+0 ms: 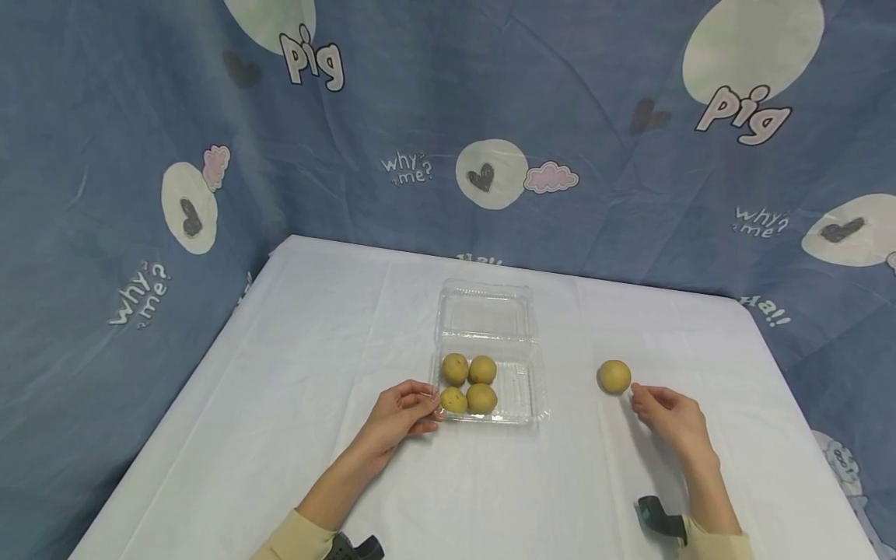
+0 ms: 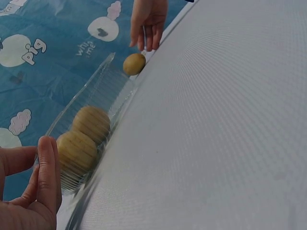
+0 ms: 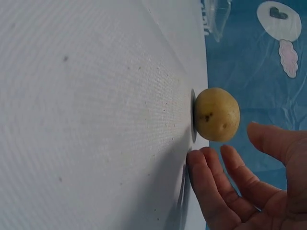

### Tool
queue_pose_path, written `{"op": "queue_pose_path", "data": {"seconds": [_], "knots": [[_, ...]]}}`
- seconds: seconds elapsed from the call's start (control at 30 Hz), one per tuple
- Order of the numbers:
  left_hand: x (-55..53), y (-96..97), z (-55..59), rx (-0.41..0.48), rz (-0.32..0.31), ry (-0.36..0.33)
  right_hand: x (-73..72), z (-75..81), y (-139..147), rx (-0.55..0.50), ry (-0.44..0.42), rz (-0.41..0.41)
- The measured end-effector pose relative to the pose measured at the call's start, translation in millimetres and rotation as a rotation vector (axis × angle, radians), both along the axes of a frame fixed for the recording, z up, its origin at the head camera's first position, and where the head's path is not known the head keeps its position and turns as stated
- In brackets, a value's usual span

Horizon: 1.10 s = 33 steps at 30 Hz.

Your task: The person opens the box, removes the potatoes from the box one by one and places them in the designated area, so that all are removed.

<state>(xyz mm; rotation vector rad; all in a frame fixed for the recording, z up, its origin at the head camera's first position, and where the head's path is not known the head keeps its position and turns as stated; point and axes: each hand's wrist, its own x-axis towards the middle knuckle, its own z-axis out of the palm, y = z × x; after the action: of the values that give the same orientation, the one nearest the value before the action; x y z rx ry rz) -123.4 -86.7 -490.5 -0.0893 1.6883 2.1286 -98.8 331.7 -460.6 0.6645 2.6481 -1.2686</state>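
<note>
A clear plastic clamshell box [image 1: 516,389] lies on the table with its lid [image 1: 484,311] folded back. In its left part sit several round yellow potatoes [image 1: 481,398], and bare ridged plastic shows at the right. My left hand [image 1: 402,416] pinches the box's left rim between thumb and fingers. In the left wrist view, those fingers [image 2: 45,177] lie against the box wall beside two potatoes [image 2: 76,151]. Farther right, a lone potato [image 1: 614,377] with dark spots rests on the cloth. Beside it is my right hand [image 1: 673,420], its fingers spread and apart from the potato in the right wrist view.
A white cloth [image 1: 294,373] covers the table. Behind and to the sides hangs a blue printed curtain [image 1: 392,93]. Dark wrist-worn devices [image 1: 661,519] sit at both sleeves, just above the cloth.
</note>
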Motion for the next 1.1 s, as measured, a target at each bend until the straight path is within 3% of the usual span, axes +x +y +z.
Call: {"op": "queue_pose_path", "data": {"seconds": [0.2, 0.8, 1.1], "knots": [[0.4, 0.1, 0.0, -0.001, 0.002, -0.002, 1.3, -0.1, -3, -0.064, 0.000, -0.002], [0.8, 0.1, 0.7, 0.002, -0.004, 0.000, 6.6, 2.5, -12, -0.098, 0.036, 0.147], [0.4, 0.2, 1.4, -0.005, -0.005, -0.002, 8.8, 3.9, -19, -0.144, 0.124, 0.244]]}}
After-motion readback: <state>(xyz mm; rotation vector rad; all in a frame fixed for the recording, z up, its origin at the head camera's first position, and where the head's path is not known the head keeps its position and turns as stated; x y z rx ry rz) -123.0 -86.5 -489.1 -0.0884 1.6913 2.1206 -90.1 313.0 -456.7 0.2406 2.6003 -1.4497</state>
